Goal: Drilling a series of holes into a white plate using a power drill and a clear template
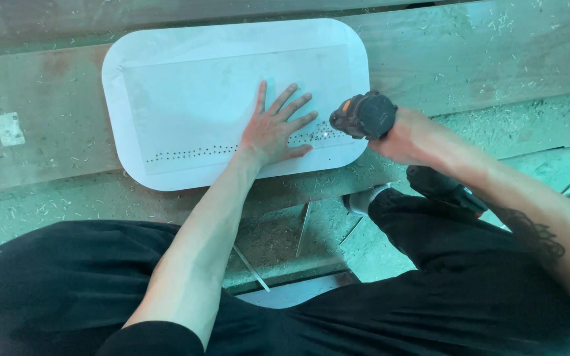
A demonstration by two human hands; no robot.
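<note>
Worn wooden planks (496,59) strewn with sawdust and shavings, in greenish light.

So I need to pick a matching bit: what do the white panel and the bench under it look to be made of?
The white panel looks like smooth plastic or acrylic sheet, perhaps film-covered: even matte sheen, rounded corners, a row of small drilled holes. The bench looks like bare, rough wood: visible grain, stains and scattered shavings.
</note>
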